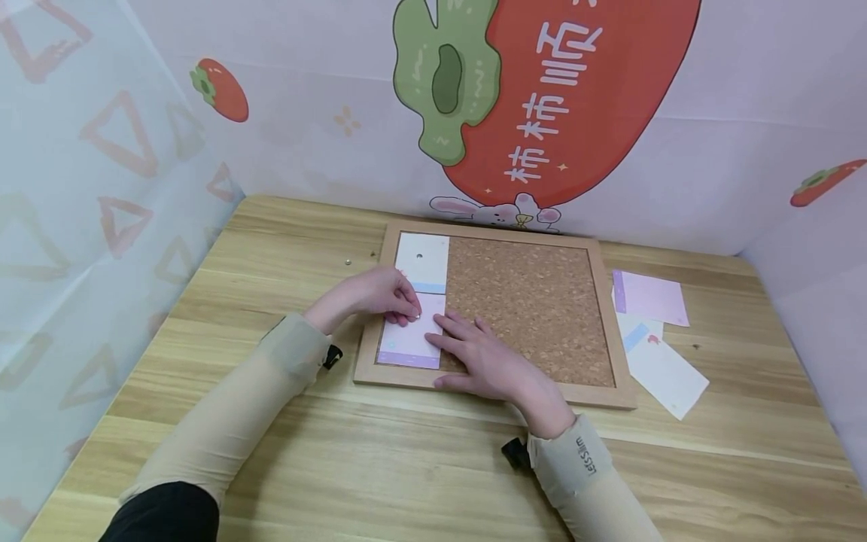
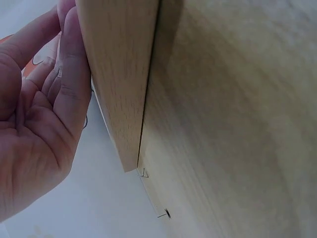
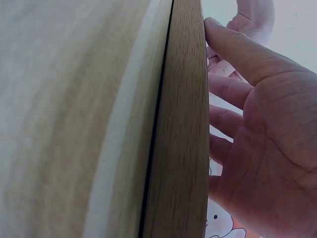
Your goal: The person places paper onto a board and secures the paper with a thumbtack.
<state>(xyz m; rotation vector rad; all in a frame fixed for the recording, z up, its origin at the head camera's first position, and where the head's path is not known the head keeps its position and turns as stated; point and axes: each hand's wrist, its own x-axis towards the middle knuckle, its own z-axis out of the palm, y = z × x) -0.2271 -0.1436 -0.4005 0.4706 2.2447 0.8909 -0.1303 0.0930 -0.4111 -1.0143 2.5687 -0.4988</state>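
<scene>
A wood-framed cork board lies on the table, a white card and a lilac card one above the other along its left side. The white card has a thumbtack in it. Over the lilac card, my left hand pinches a small shiny thumbtack between thumb and fingertips. My right hand is spread, its fingertips resting on the lilac card's right edge and its thumb near the front of the frame. In the right wrist view the wooden frame hides its fingertips.
Left of the board, a loose thumbtack lies on the wooden table, with another thumbtack showing in the left wrist view. To the right are a loose lilac card and an overlapping white card. A printed backdrop stands behind.
</scene>
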